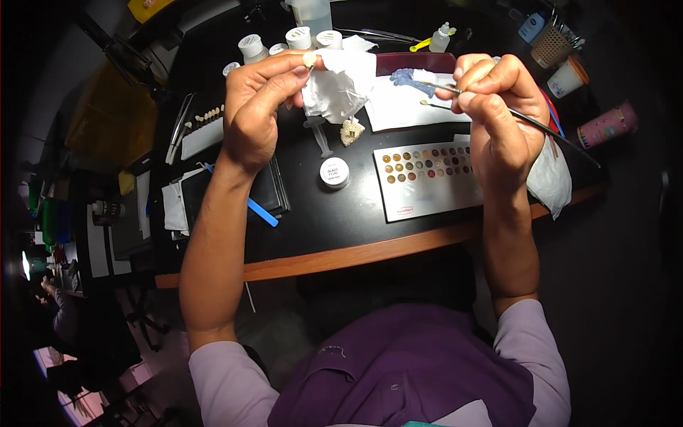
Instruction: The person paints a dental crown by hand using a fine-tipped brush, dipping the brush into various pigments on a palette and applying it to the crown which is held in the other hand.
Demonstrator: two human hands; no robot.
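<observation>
Pinched between thumb and forefinger of my left hand point(260, 96) is a small cream, tooth-coloured piece, apparently a dental crown point(309, 60). A crumpled white tissue point(340, 85) hangs beside those fingers, seemingly tucked in the same hand. My right hand point(501, 114) grips a thin, dark-handled brush point(551, 132) like a pen, its tip pointing left. A second slim tool with a pale tip point(425, 102) shows below it; whether I hold that one too, I cannot tell. Under my right hand lies a white palette point(427, 199) with rows of coloured dots.
A lidded white jar point(334, 173), a syringe point(318, 135) and a beaded cream block point(351, 132) stand mid-table. Blue crumpled material point(411, 80) lies on white paper point(391, 117). Several white jars point(252, 48) line the back. A pink tumbler point(607, 126) is far right.
</observation>
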